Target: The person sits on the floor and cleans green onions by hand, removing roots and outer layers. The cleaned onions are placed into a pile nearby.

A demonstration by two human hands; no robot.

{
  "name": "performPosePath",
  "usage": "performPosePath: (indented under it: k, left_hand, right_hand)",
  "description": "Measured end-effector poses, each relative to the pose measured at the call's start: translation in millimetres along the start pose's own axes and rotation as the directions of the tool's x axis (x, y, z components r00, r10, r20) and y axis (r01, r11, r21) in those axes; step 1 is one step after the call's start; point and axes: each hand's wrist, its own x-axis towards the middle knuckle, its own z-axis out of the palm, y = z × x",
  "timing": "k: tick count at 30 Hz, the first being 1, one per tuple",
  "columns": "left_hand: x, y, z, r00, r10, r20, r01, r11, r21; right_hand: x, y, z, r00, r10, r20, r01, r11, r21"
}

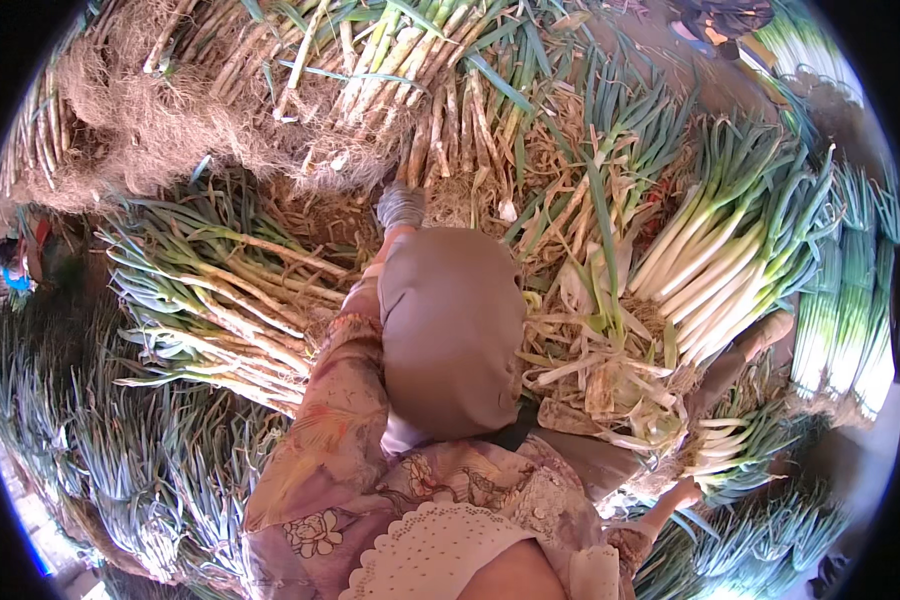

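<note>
My left hand (402,205), in a grey glove, reaches forward to the lower ends of unpeeled long green onions (420,154) with soil-brown stalks and hairy roots. Its fingers are partly hidden, so a grip is not clear. My right hand (679,495), low on the right, is beside a small bunch of white-stemmed green onions (724,450); its fingers are hard to make out. A brown-covered rounded form (454,330), seemingly my knee, fills the middle. To its right lie peeled outer leaves (607,382) in a loose heap.
Cleaned green onions (709,255) lie fanned out on the right, with tied bundles (840,300) beyond. More unpeeled stalks (247,315) lie at left. Dense green tops (120,442) cover the lower left. Part of another person (720,19) shows at the top right.
</note>
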Motion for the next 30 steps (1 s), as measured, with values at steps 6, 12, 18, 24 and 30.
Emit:
performPosePath:
  k: [6, 12, 18, 24, 30]
  left_hand:
    - [42.7, -5.6, -3.9, 0.932, 0.267, 0.246, -0.324, 0.916, 0.234]
    - [65.5, -12.5, 15.8, 0.899, 0.437, 0.034, -0.438, 0.893, 0.107]
    - [-17.2, 85.1, -47.5, 0.979, 0.163, 0.126, -0.13, 0.963, -0.236]
    - [-20.5, 75.8, -21.1, 0.987, 0.162, -0.017, -0.159, 0.928, -0.337]
    - [-13.2, 6.4, 16.0, 0.97, 0.177, -0.168, -0.243, 0.755, -0.609]
  right_hand:
    - [4.7, -82.4, -38.2, 0.948, -0.266, -0.177, 0.273, 0.962, 0.016]
    - [-158.9, -332.9, -71.2, 0.71, -0.692, 0.127, 0.582, 0.68, 0.446]
    - [-413.5, -487.2, 27.5, -0.204, -0.81, 0.55, 0.337, 0.47, 0.816]
    - [-549.8, -554.7, 114.6, -0.232, -0.579, 0.782, 0.166, 0.768, 0.618]
    - [-526.7, -538.1, 159.8, -0.272, -0.59, 0.76, 0.076, 0.774, 0.629]
